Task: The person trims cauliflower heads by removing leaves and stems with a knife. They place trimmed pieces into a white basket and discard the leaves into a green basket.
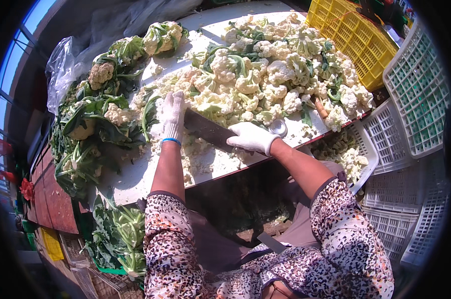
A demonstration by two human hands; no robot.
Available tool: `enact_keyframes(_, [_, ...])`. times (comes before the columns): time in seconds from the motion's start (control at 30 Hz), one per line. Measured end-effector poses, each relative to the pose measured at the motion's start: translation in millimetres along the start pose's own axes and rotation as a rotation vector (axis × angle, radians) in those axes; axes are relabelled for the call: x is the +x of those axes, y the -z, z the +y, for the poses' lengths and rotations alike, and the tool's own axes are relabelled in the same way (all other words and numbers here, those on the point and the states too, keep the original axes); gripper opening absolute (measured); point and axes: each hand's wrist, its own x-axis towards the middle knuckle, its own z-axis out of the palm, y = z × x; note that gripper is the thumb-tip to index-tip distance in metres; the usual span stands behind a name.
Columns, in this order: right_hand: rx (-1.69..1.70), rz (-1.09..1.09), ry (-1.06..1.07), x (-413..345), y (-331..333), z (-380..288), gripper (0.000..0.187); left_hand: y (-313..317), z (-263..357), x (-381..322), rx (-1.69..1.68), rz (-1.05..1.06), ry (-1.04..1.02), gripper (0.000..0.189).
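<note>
My right hand (252, 138), in a white knit glove, grips a wide dark-bladed cleaver (207, 129) that lies low across the white tabletop (135, 183). Beside the blade's far end is my left hand (172, 112), gloved too, its fingers close together and pointing away from me; whether it holds anything is hidden. Small cauliflower crumbs (195, 157) are scattered around both hands. Beyond the cleaver rises a large heap of cut cauliflower florets (255, 82). Whole cauliflower heads with green leaves (94, 116) are piled to the left.
A wooden handle (321, 108) and a small round metal object (278, 128) lie by the florets. Yellow (350, 41) and white plastic crates (416, 89) stand at right. A white crate of florets (371, 157) sits below the table edge; leafy trimmings (124, 231) fill a green container at lower left.
</note>
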Motion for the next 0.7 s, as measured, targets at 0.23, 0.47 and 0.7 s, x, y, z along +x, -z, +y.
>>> enact_keyframes(0.23, [0.097, 0.184, -0.091, 14.2, 68.7, 38.9, 0.020, -97.3, 31.7, 43.0, 0.093, -0.141, 0.058, 0.088])
enact_keyframes(0.47, [0.172, 0.272, -0.027, 36.2, 116.3, 48.7, 0.022, -7.6, 75.4, 54.8, 0.690, -0.175, -0.147, 0.075])
enact_keyframes(0.7, [0.181, 0.379, 0.017, 42.2, 97.7, 54.9, 0.021, 191.8, 18.1, 18.8, 1.137, 0.264, 0.274, 0.088])
